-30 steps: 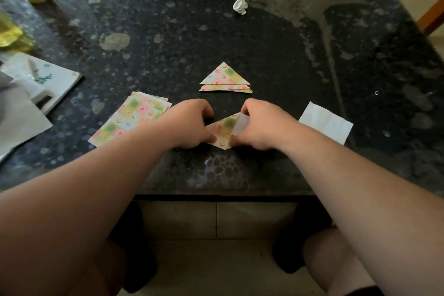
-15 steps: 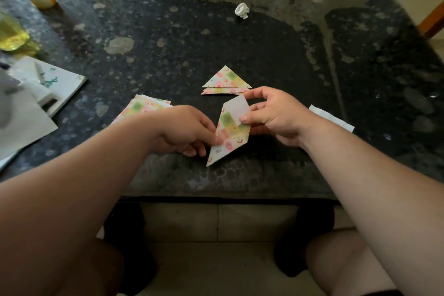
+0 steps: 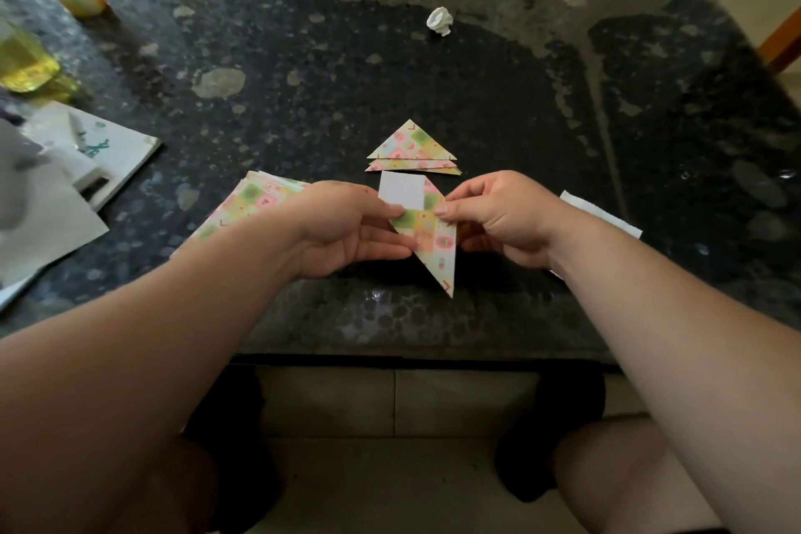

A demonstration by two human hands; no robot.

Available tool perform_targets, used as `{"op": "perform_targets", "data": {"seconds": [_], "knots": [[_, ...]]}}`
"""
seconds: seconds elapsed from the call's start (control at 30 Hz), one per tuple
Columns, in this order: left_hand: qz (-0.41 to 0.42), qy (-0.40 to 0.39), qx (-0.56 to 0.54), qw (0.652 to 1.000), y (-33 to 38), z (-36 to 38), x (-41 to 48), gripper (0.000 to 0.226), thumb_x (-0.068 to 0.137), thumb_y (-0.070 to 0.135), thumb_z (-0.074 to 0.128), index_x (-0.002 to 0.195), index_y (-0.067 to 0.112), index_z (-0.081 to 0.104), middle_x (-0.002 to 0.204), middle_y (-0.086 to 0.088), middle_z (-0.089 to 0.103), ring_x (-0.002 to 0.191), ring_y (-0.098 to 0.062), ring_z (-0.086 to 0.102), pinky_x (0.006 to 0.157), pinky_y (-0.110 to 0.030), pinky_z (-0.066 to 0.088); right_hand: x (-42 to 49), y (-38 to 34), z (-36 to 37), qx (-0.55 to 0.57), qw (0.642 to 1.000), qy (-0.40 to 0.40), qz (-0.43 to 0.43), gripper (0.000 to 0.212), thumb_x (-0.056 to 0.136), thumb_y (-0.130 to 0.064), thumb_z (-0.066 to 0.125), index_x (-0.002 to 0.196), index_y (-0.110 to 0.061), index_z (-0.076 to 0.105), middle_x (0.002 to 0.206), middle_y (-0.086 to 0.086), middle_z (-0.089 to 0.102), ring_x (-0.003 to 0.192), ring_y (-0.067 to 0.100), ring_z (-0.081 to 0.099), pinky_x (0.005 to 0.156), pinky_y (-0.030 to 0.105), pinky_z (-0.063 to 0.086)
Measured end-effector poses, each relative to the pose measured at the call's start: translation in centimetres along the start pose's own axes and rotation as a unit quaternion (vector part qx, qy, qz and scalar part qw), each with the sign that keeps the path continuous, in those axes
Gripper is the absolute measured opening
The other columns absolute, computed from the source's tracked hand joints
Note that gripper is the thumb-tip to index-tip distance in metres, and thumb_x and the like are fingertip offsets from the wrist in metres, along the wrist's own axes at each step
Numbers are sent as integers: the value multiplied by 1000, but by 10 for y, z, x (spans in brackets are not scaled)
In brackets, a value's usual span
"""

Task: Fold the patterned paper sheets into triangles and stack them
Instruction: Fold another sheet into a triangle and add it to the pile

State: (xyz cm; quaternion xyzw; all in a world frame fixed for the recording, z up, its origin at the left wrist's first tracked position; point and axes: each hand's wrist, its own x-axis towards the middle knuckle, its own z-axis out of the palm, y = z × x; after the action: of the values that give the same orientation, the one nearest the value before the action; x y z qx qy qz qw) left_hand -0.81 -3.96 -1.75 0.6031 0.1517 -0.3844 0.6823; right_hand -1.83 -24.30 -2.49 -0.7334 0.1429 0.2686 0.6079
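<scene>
Pinching a half-folded patterned sheet [image 3: 427,230] just below the centre of the frame, the left hand [image 3: 346,225] and right hand [image 3: 505,217] each clamp an edge between thumb and fingers, its white flap turned up and its long point hanging toward the table [image 3: 477,91]. With the paper held in the air, the corners could slip out of line — a crooked crease would not sit flush on the stack of triangles [image 3: 411,152] just above, while the unfolded sheets [image 3: 242,204] wait at the left.

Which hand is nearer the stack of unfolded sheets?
Left. The left hand overlaps the stack of unfolded sheets; the right hand is across the half-folded sheet.
</scene>
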Motion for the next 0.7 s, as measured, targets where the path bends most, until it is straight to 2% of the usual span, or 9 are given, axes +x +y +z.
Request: {"op": "perform_targets", "data": {"seconds": [0.1, 0.17, 0.33, 0.4, 0.5, 0.57, 0.63, 0.7], "knots": [[-4, 1, 16, 1000, -1, -1, 0, 3, 97, 1, 61, 97, 3, 63, 95, -22, 76, 74, -27, 76, 58, -31, 63, 2, 1, -2, -47, 999, 8, -21, 8, 92, -11, 75, 84, -11, 73, 77, 6, 77, 62, 10, 65, 56, 22, 48], [4, 19, 40, 999, -1, -3, 0, 7, 93, 3, 67, 100, 4, 65, 94, -19, 76, 66, -22, 72, 54, -28, 61, 3, 2, -3, -83, 995, 14, -47, 11, 92, -13, 76, 81, -12, 74, 72, 4, 74, 60, 10, 60, 51, 21, 44], [33, 59, 91, 994, -3, -10, 4, 18, 85, 10, 78, 101, 5, 71, 95, -13, 71, 56, -12, 57, 50, -25, 52, 1, -2, -7, -175, 982, 30, -59, 10, 92, -27, 77, 86, -19, 77, 85, -6, 79, 74, 7, 69, 59, 26, 48], [38, 68, 112, 991, -2, -12, 3, 21, 86, 14, 79, 103, 5, 72, 83, -9, 67, 52, -12, 55, 49, -27, 52, -1, -3, -9, -195, 978, 30, -71, 11, 92, -29, 77, 86, -20, 77, 86, -9, 79, 78, 7, 71, 61, 26, 51], [65, 73, 145, 985, 2, -13, -2, 18, 90, 17, 76, 103, 6, 73, 69, -4, 64, 49, -14, 55, 47, -28, 53, -3, -4, -11, -233, 964, 49, -117, 10, 90, -29, 80, 83, -22, 77, 85, -11, 78, 86, 8, 74, 75, 32, 58], [101, 57, 131, 985, 4, -12, -6, 13, 91, 13, 72, 103, 6, 73, 78, -8, 72, 53, -17, 63, 50, -30, 58, -6, -6, -11, -237, 953, 72, -176, 10, 89, -28, 81, 80, -24, 77, 76, -14, 76, 74, 1, 70, 70, 24, 55], [147, 46, 105, 982, 5, -10, -9, 11, 91, 5, 70, 102, 3, 71, 88, -12, 76, 63, -21, 71, 60, -32, 63, -10, -7, -11, -223, 940, 90, -241, 10, 87, -28, 82, 80, -23, 78, 67, -14, 71, 61, -1, 62, 61, 17, 49], [197, 48, 87, 975, 3, -7, -12, 7, 88, -1, 72, 94, 2, 71, 85, -12, 76, 72, -23, 74, 71, -36, 65, -13, -2, -11, -223, 919, 111, -306, 8, 88, -25, 82, 82, -22, 78, 62, -12, 67, 57, 0, 57, 57, 14, 44]]}}
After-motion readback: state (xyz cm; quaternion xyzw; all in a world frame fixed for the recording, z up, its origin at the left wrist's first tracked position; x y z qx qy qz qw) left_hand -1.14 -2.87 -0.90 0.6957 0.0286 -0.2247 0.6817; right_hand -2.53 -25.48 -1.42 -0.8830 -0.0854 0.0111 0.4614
